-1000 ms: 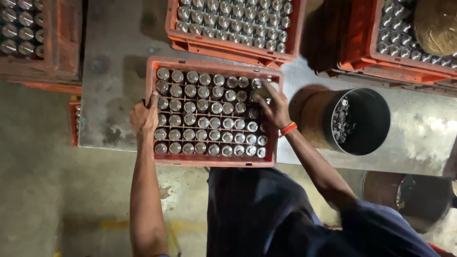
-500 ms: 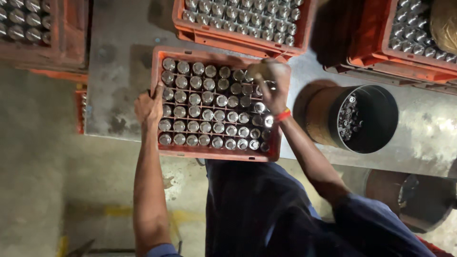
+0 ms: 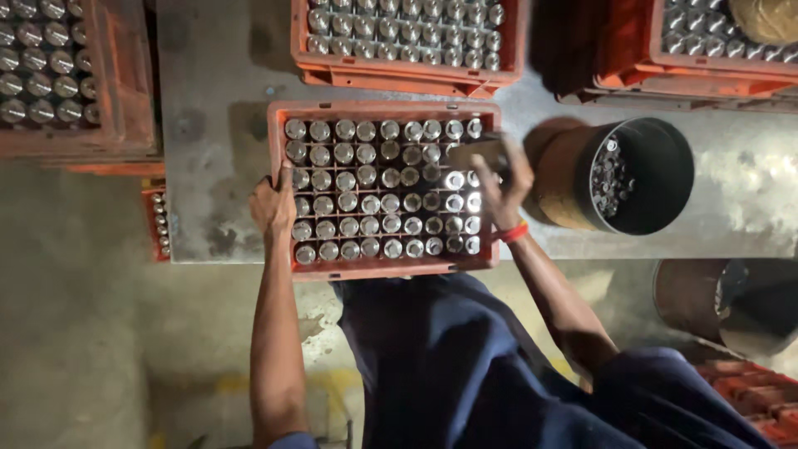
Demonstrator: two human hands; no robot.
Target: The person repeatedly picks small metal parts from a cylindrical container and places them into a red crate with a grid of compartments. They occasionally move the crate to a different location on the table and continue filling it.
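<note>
R hand (image 3: 499, 176) shifted off crate's far-R corner, now mid R side, fingers curled on dark item, grip unclear | L hand (image 3: 273, 204) unchanged, flat on L rim | orange crate (image 3: 382, 268) at table edge, near black bucket (image 3: 636, 175).

Orange crates, silver caps, grey surface under my view.

The crate (image 3: 384, 268) I see at centre is orange-red, packed with a grid of shiny silver-grey round tops (image 3: 370, 204) in even rows. At twelve o'clock another orange crate (image 3: 399, 76) shows the same silver dotted pattern; at ten o'clock a duller red-brown crate (image 3: 125, 91) does too. The surface (image 3: 212, 166) is mottled grey with dark stains. At three o'clock sits a bucket (image 3: 573, 195), tan-brown outside, black inside, with glinting silver bits. My right hand (image 3: 499, 179) wears an orange-red wristband (image 3: 514, 234). My clothing (image 3: 449, 366) is dark navy blue.
</note>
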